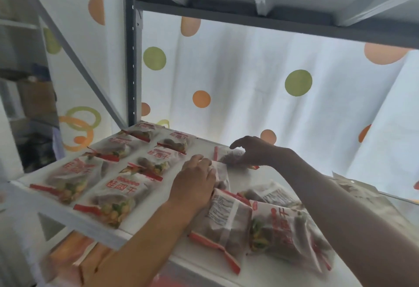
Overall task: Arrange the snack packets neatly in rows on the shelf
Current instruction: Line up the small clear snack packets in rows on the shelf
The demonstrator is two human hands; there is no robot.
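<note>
Clear snack packets with red strips and red lettering lie on a white shelf (267,177). Two neat rows of packets (118,173) fill the shelf's left side. A loose pile of packets (267,225) sits at the front right. My left hand (195,182) lies palm down on a packet (221,173) in the middle, fingers bent over its far edge. My right hand (251,150) reaches to the back and holds another packet (229,156) by its right end, thumb raised above it.
A grey metal upright (133,59) and the upper shelf's beam (272,21) frame the bay. A white curtain with orange and green dots (249,78) hangs behind. Orange packs (74,255) lie on the shelf below. Another packet (362,193) lies at the far right.
</note>
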